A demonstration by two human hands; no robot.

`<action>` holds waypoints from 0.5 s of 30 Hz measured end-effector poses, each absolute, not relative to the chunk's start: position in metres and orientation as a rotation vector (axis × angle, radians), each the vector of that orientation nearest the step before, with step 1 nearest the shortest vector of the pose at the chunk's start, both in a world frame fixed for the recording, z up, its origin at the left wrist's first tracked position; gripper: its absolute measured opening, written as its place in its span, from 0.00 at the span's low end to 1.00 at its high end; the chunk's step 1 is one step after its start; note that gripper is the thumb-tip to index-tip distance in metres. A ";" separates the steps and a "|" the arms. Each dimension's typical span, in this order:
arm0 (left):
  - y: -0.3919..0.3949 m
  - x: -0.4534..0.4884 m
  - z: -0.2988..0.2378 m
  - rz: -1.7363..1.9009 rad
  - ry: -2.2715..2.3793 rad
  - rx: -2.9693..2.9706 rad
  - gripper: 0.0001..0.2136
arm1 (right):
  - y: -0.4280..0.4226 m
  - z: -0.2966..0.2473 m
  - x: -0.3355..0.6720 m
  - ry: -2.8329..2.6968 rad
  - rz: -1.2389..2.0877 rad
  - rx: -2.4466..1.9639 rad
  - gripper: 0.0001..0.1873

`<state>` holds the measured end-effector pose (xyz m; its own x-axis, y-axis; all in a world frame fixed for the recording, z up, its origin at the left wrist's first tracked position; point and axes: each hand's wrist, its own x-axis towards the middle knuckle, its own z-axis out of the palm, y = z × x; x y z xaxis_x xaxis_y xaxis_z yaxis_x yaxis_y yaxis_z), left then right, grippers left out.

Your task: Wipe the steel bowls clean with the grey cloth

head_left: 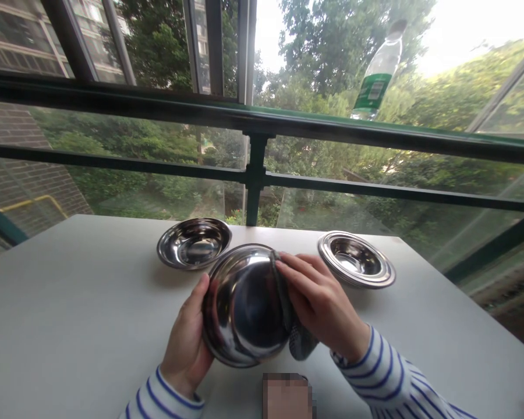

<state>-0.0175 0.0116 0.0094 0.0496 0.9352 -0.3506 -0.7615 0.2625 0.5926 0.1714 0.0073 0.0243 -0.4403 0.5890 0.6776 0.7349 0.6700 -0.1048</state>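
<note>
A shiny metal bowl (248, 308) is held up over the table, its rounded underside facing me. My left hand (187, 337) grips its left rim, thumb on the near face and the other fingers hidden behind. At the bowl's right side, my right hand (321, 299) presses a dark grey cloth (303, 340) against the metal, with its fingers closed over it. Part of the cloth hangs below that hand. Behind and to the left stands another metal bowl (194, 244), upright. On the right rests a wide-rimmed metal bowl (357, 260), perhaps stacked in another.
All this is on a white table (91, 302). A dark green railing (255, 174) runs along its far edge. On the top rail stands a clear plastic bottle (375, 87) with a green label. A pixelated patch (287, 397) covers something at the near edge.
</note>
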 end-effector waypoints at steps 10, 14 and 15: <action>0.011 -0.016 0.005 1.296 0.756 0.277 0.12 | 0.007 0.029 0.166 -2.191 -0.192 -0.986 0.19; 0.012 -0.014 0.004 1.299 0.737 0.286 0.11 | 0.010 0.030 0.167 -2.161 -0.164 -1.003 0.20; 0.012 -0.014 0.004 1.294 0.725 0.286 0.11 | 0.007 0.031 0.163 -2.215 -0.187 -0.970 0.20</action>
<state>-0.0142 0.0118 0.0036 0.0938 0.9406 -0.3262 -0.7699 0.2763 0.5753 0.1634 0.0072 0.0315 -0.4732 0.5902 0.6540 0.6917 0.7087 -0.1391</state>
